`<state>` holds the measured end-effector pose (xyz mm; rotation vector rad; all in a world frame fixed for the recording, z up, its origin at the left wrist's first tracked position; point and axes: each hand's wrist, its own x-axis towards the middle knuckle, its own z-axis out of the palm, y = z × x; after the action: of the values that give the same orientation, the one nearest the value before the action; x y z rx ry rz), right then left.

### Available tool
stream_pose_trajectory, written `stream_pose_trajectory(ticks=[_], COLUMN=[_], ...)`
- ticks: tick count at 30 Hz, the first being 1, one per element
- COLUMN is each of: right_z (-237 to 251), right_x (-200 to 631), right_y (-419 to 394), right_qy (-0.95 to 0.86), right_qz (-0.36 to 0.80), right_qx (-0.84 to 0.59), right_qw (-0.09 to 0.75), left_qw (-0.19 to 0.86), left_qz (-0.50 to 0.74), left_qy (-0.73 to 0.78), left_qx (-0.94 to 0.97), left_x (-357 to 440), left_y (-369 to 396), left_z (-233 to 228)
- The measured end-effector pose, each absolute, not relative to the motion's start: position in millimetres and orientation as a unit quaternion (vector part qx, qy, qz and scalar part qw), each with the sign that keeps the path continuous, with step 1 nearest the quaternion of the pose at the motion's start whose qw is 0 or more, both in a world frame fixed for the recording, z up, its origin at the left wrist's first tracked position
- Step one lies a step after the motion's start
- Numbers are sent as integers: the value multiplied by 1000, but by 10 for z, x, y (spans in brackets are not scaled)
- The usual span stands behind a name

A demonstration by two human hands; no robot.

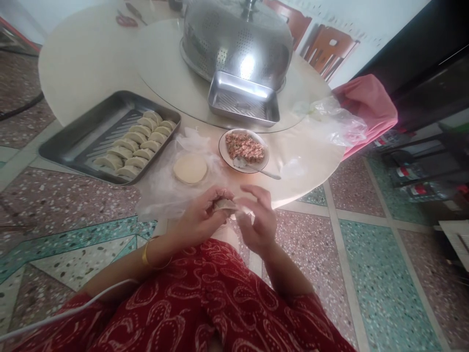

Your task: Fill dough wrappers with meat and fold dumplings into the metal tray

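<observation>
Low in the middle of the frame, both hands meet over a single dumpling [224, 204], just off the near edge of the round table [84, 58]. The left hand [200, 217] cups it from below with fingers curled around the wrapper; the right hand [256, 217] has thumb and forefinger closed on its right end while the other fingers fan loose. This looks like the sealing step: the filling seems already enclosed (no meat shows), and the edge is being pinched shut.

Above the hands, a stack of round wrappers [190, 168] lies on a clear plastic sheet [161, 190], and just right of it sits a plate of minced filling [244, 147] with a spoon [256, 168] resting at its rim. At middle left, a metal tray [73, 142] holds rows of finished dumplings [137, 144] in its right half.

Finishing the seam likely calls for small, even pinches along the rim without squeezing the filling out; the dumpling then belongs with the rows in the tray, a reach up and to the left.
</observation>
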<state>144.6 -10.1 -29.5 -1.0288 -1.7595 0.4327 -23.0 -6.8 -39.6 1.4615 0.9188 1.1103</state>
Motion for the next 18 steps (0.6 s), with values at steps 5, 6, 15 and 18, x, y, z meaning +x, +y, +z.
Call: stream_pose_trajectory(ticks=[5,6,15,18], right_z=[-305,-298,-324,-321], right_x=[1383,1349,1281,1321], right_y=[-31,-33,-106,-108], right_qy=[-364,-290,-47,-20], right_qz=[674,747,854,844], right_qx=[-361,-328,-211,-223], right_qw=[532,501,474,488], left_qw=[475,455,238,152], left_qz=[389,364,245,229], left_qy=[332,311,160,133], left_qx=[716,751,926,952], left_x=[-250,-248,-125,-82], left_y=[-37,-24,174,237], left_z=[-302,-270,-53,-42])
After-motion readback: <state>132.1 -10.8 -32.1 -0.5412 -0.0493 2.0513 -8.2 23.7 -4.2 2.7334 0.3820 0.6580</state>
